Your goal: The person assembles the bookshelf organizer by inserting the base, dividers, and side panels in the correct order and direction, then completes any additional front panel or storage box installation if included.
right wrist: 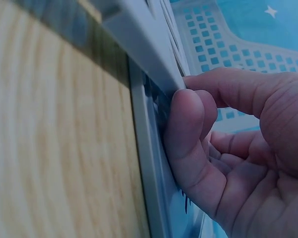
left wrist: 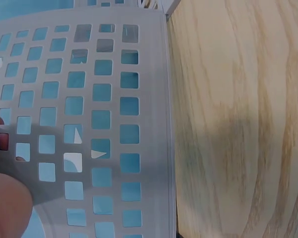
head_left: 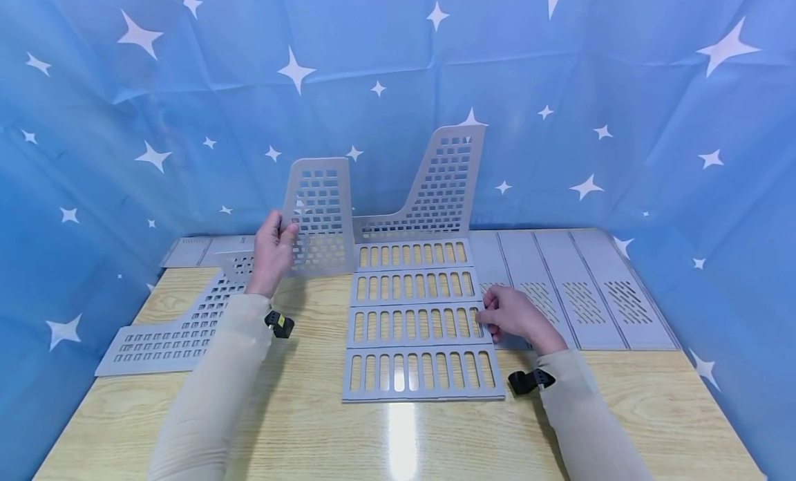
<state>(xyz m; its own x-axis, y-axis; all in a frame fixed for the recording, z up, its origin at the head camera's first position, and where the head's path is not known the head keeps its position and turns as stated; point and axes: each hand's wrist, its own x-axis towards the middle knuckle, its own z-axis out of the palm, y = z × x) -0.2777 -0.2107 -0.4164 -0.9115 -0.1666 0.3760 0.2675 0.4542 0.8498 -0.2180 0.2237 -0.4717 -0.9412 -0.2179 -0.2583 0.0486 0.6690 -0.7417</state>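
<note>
My left hand (head_left: 272, 254) grips a grey perforated panel (head_left: 345, 215) by its left edge, holding it upright. In the left wrist view, fingertips (left wrist: 7, 203) show at the left side of this panel (left wrist: 156, 129). Right beside it stands an L-shaped perforated panel (head_left: 477, 170), its low side toward my left hand. A grey slotted panel (head_left: 413, 304) in several sections lies flat in front. At its right edge my right hand (head_left: 515, 314) pinches it between thumb and finger, as the right wrist view shows with the panel edge (right wrist: 144, 47).
Grey panels (head_left: 591, 274) with slanted slots lie flat at the right on the wooden table (head_left: 298, 412). Another perforated panel (head_left: 143, 360) lies at the left, with more grey panels (head_left: 211, 249) behind it. A blue starred curtain (head_left: 398, 66) hangs behind and at both sides.
</note>
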